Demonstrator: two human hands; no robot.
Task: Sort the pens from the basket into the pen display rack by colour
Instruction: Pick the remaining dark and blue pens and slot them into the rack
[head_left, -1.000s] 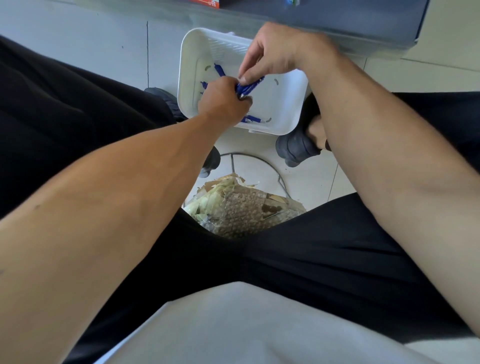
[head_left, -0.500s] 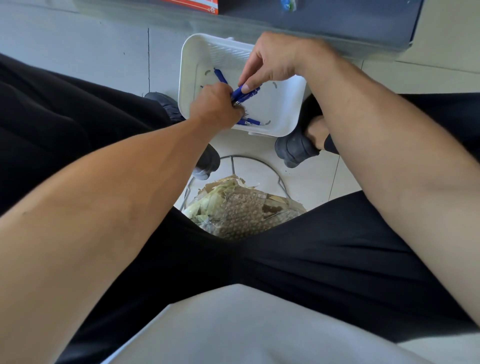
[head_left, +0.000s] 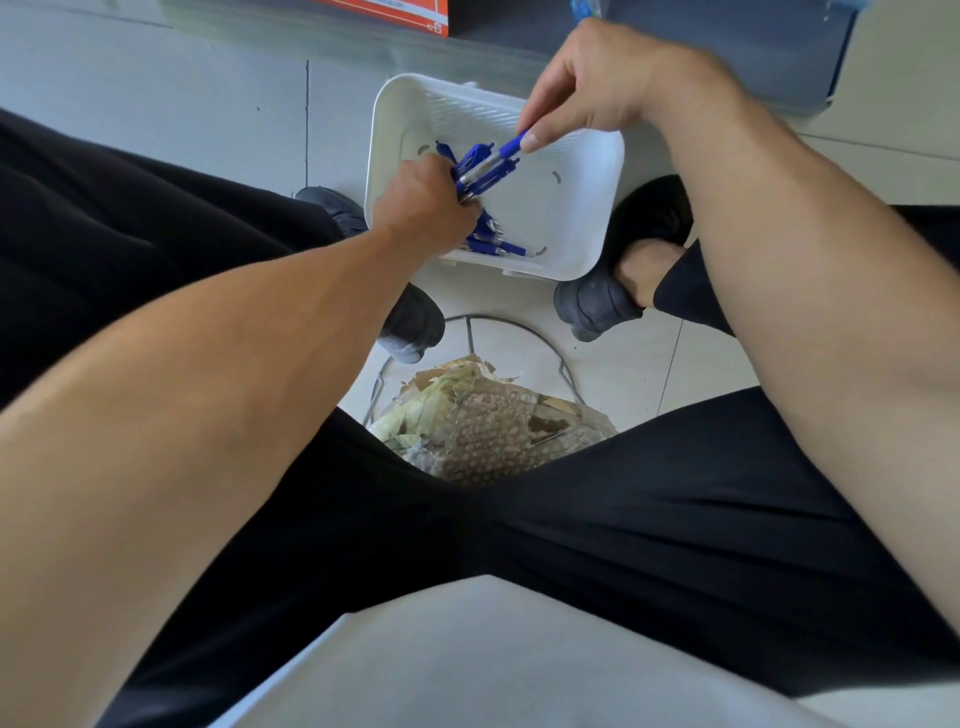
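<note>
A white plastic basket sits on the floor between my feet. My left hand is inside it and grips a bundle of blue pens that fan out up and to the right. My right hand hovers over the basket's far side and pinches the end of one blue pen between thumb and forefinger, its other end lying among the bundle. A few more blue pens lie on the basket floor below my left hand. The pen display rack is not in view.
My two dark shoes flank the basket on the tiled floor. A wire bin stuffed with bubble wrap and paper stands close under my lap. A low dark shelf with an orange box runs along the top edge.
My right hand has lifted up and to the right while holding a blue pen by its end. The left hand stays low in the basket with its bundle.
</note>
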